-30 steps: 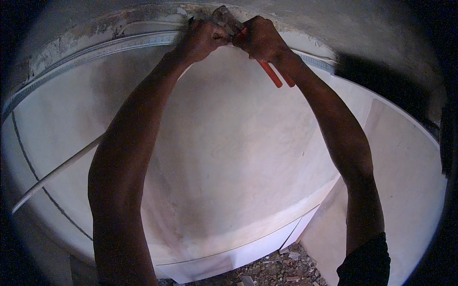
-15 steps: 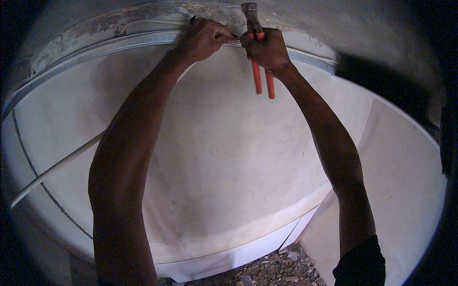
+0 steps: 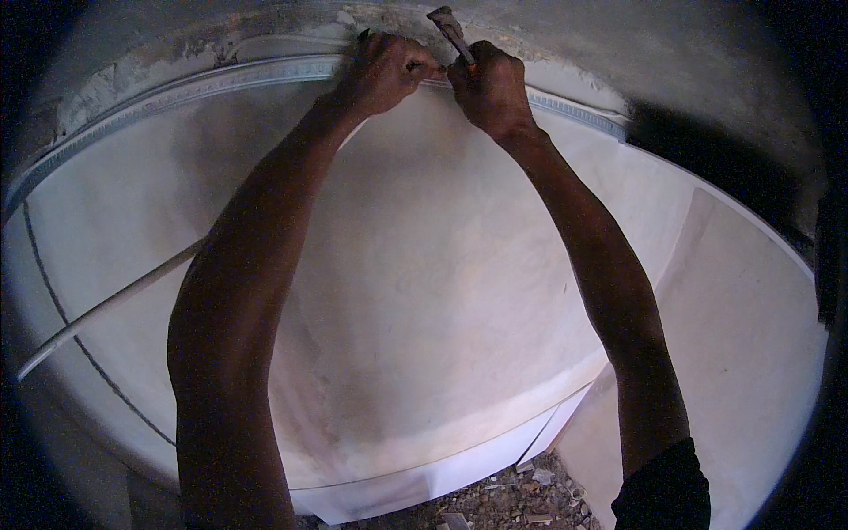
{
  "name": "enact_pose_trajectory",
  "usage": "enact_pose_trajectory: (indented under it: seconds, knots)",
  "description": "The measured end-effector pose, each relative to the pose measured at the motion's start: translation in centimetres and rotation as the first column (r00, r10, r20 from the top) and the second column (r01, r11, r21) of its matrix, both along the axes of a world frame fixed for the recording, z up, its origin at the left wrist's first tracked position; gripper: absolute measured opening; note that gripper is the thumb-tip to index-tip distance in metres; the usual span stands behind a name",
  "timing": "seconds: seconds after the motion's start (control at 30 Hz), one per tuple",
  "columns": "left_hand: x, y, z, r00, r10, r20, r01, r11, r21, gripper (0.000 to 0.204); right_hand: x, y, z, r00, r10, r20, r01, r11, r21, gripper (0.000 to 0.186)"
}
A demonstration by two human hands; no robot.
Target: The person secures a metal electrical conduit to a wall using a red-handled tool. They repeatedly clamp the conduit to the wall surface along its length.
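tool: a metal-headed hand tool (image 3: pixel 446 26), most likely a hammer or pincers. only the grey head and a short stretch of shaft show above the fist, so the exact kind cannot be told.
tool position: at the top centre of the view, head tilted up and to the left, just under the rough grey ceiling (image 3: pixel 671 53).
right hand: the right hand (image 3: pixel 488 88) is closed tight around the tool shaft, knuckles toward the camera. judged a firm grip for control near the head.
left hand: the left hand (image 3: pixel 384 71) is clenched against the top edge of the wall, fingers pinched narrow on something small at the joint. whether it is a nail or a fixing cannot be told. judged to be steadying the point the tool addresses.
spacing: the two hands are just beside each other, nearly touching.
trim: a pale patterned moulding strip (image 3: pixel 203 84) runs along the junction of wall and ceiling, passing behind both hands and continuing to the right.
wall: a white plaster wall panel (image 3: pixel 424 291) fills the middle of the view, bare and unmarked.
loose strip: a thin white batten (image 3: pixel 115 305) leans across the wall at lower left, partly hidden by the left forearm.
floor: rubble and small debris (image 3: pixel 503 499) lie at the foot of the wall.
sleeve: a dark sleeve (image 3: pixel 662 490) covers the right upper arm.
packages, labels, signs: none visible.
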State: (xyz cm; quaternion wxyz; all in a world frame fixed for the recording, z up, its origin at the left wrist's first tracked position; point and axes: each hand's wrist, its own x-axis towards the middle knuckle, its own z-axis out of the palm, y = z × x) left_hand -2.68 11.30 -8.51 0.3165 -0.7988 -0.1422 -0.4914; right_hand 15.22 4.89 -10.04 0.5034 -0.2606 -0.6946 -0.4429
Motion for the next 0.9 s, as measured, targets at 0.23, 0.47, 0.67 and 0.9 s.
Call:
enact_pose_trajectory:
  seconds: [0.23,0.47,0.67,0.9]
  knots:
    - [0.6,-0.2,-0.5,0.997,-0.072,0.013,0.071,0.997,0.019,0.015,0.9,1.1,-0.5,0.889,0.332,-0.316,-0.432,0.835,-0.34,0.019]
    - [0.8,0.6,-0.6,0.998,-0.054,0.021,0.055,0.998,-0.027,0.011,1.1,1.8,-0.8,0.731,0.446,-0.516,-0.678,0.56,-0.476,0.014]
    - [0.8,0.7,-0.4,0.998,-0.057,-0.016,0.057,0.998,0.001,0.009,1.1,0.2,-1.5,0.736,0.4,-0.546,-0.663,0.591,-0.461,0.013]
    - [0.3,-0.3,0.5,0.993,-0.117,-0.008,0.117,0.993,0.027,0.011,8.3,-4.1,1.0,0.946,0.096,-0.31,-0.259,0.798,-0.544,0.026]
